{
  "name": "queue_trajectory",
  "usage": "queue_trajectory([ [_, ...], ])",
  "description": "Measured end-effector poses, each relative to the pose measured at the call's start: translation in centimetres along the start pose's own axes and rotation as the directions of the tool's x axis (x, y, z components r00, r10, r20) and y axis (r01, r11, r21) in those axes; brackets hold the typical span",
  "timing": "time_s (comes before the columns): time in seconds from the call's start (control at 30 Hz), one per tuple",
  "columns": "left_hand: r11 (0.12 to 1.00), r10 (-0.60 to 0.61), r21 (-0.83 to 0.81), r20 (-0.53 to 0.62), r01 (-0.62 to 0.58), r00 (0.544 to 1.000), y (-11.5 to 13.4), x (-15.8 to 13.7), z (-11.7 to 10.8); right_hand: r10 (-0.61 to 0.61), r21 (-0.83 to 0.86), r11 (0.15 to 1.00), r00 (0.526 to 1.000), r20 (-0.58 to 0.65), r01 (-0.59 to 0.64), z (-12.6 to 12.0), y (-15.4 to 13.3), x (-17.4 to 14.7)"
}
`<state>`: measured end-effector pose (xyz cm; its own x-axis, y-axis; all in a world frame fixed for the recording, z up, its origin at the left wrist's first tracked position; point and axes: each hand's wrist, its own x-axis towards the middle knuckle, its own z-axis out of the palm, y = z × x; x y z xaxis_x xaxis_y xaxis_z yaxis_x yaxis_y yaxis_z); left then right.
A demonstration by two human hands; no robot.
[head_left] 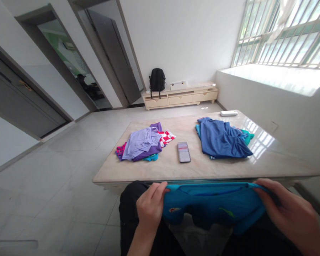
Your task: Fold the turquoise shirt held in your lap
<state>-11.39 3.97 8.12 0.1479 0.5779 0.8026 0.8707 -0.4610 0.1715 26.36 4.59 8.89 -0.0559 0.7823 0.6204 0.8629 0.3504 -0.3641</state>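
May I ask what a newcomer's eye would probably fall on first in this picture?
Probably the bright blue shirt held stretched between the left hand and right hand in the foreground. Next come the purple-toned clothes heap at left and the blue-topped heap at right on the table. Beyond, the black backpack stands out on the low cabinet.
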Motion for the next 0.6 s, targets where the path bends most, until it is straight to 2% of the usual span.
queue_trajectory([
  [0.1,0.990,0.118,0.079,0.024,-0.119,0.993,-1.1,0.7,-0.7,-0.085,-0.027,0.996,0.995,0.050,0.086,-0.3,1.2,0.5],
  [0.23,0.978,0.183,0.095,0.049,-0.187,0.982,-1.1,1.2,-1.4,-0.126,-0.116,0.985,0.991,0.036,0.129,-0.6,1.7,0.8],
  [0.3,0.975,0.195,0.105,0.028,-0.197,0.980,-0.8,1.1,-1.2,-0.129,-0.129,0.984,0.991,-0.022,0.125,-0.5,1.2,0.9],
  [0.37,0.977,0.190,0.095,0.016,-0.191,0.982,-0.4,0.7,-0.8,-0.136,-0.093,0.988,0.982,-0.131,0.125,-0.1,0.5,0.8],
  [0.5,0.981,0.185,0.043,0.059,-0.188,0.981,0.1,0.1,0.1,-0.093,-0.004,0.995,0.931,-0.352,0.097,0.9,-0.8,0.1],
  [0.6,0.979,0.199,0.041,0.059,-0.201,0.978,0.0,0.0,0.3,-0.038,-0.043,0.999,0.920,-0.391,0.023,1.4,-0.7,-0.2],
])
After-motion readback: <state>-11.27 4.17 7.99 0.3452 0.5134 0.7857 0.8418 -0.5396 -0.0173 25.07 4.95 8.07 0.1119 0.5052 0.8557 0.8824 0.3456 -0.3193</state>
